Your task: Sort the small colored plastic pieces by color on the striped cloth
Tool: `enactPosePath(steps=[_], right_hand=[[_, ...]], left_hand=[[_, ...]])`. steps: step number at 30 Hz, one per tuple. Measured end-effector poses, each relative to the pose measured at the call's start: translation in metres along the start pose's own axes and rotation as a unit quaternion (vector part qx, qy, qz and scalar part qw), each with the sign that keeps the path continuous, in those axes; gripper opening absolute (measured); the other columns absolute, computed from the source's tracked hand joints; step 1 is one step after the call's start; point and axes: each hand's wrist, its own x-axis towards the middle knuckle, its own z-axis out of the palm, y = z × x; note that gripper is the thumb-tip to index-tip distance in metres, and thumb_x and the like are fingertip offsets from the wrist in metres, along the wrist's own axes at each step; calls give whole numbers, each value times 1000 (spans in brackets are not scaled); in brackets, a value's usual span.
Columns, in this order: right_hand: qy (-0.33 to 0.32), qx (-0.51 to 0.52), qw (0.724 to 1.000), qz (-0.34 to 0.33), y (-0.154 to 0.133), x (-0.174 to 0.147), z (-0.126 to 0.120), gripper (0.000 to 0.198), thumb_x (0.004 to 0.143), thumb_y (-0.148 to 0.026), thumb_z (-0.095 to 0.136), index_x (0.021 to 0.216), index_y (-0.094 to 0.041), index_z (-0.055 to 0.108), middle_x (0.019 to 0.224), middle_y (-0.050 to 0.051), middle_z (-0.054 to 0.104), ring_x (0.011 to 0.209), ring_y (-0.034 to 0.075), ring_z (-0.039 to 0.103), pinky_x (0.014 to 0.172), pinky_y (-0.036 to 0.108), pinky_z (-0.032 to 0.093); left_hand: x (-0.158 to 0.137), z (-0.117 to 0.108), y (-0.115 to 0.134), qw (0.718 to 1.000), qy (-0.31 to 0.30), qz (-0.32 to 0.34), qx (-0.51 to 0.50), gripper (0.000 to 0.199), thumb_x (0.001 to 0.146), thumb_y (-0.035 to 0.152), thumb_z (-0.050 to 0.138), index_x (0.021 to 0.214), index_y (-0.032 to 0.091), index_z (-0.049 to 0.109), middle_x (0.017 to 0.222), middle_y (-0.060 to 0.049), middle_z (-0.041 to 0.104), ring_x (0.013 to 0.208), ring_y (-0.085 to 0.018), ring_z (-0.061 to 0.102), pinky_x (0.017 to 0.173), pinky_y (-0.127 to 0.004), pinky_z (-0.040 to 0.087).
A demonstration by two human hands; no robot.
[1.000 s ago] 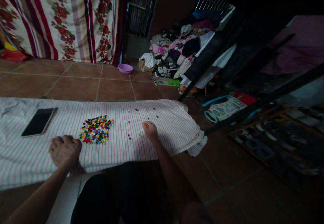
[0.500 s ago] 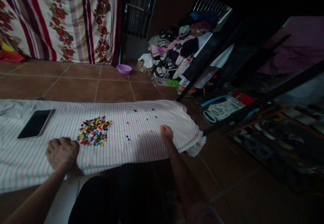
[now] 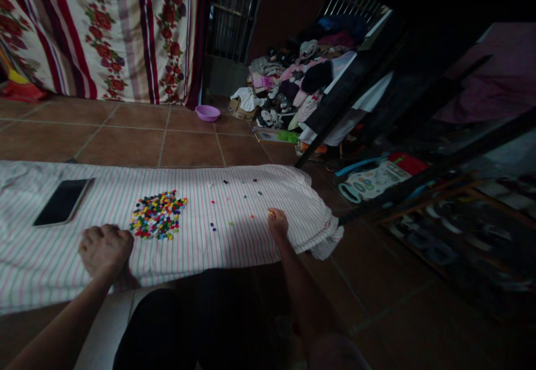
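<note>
My right hand hovers low over the right part of the striped cloth, its fingertips pinched on a tiny yellow bead. Just left of it lies an orange bead. Several more single beads, among them a red one and a yellow-green one, are spread apart across the cloth. My left hand rests palm down with its fingers curled, and its underside is hidden. Right beside its thumb side is a dense heap of multicoloured beads.
A dark-screened phone lies on the cloth at the left. Beyond the tiled floor are a purple basin, a heap of clothes and a floral curtain. Shelves with shoes stand at the right.
The view has shifted slightly. My right hand has turned a little, so the yellow bead at its fingertips shows more clearly. My left hand stays beside the heap.
</note>
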Motion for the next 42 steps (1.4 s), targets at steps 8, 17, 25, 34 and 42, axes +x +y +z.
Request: enactPosePath(steps=[8, 17, 25, 34, 42], right_hand=[[-3, 43, 998, 35, -3, -2, -5, 36, 72, -30, 43, 92, -17, 70, 99, 10, 69, 96, 24, 60, 92, 39, 47], [45, 85, 989, 114, -8, -7, -7, 52, 71, -43, 46, 110, -13, 65, 106, 12, 64, 83, 22, 57, 82, 37, 47], [132, 123, 977, 116, -38, -24, -3, 42, 79, -44, 42, 103, -15, 61, 93, 10, 64, 81, 22, 58, 74, 35, 47], [-35, 181, 977, -104, -140, -75, 31, 33, 95, -40, 41, 102, -16, 63, 89, 8, 66, 76, 17, 61, 67, 30, 52], [-206, 73, 936, -274, -218, -125, 83, 62, 89, -40, 56, 144, -14, 44, 149, 18, 42, 138, 30, 37, 109, 48, 39]], left_hand=[[0, -1, 1, 1000, 12, 4, 7, 45, 82, 32, 33, 101, 2, 61, 106, -28, 58, 114, -39, 50, 89, -52, 42], [0, -7, 5, 1000, -2, 3, 18, 41, 82, 31, 36, 101, 4, 60, 105, -25, 58, 111, -37, 51, 87, -52, 42], [1, -2, 2, 1000, -7, 1, 26, 42, 82, 31, 35, 102, 4, 60, 105, -24, 57, 110, -37, 50, 89, -50, 41], [2, 3, -1, 999, -21, -10, 23, 43, 84, 34, 30, 101, 8, 59, 109, -22, 56, 117, -35, 47, 95, -47, 38], [4, 2, 1, 999, -29, -18, 14, 39, 83, 31, 34, 102, 8, 60, 112, -22, 56, 123, -35, 44, 98, -48, 36]])
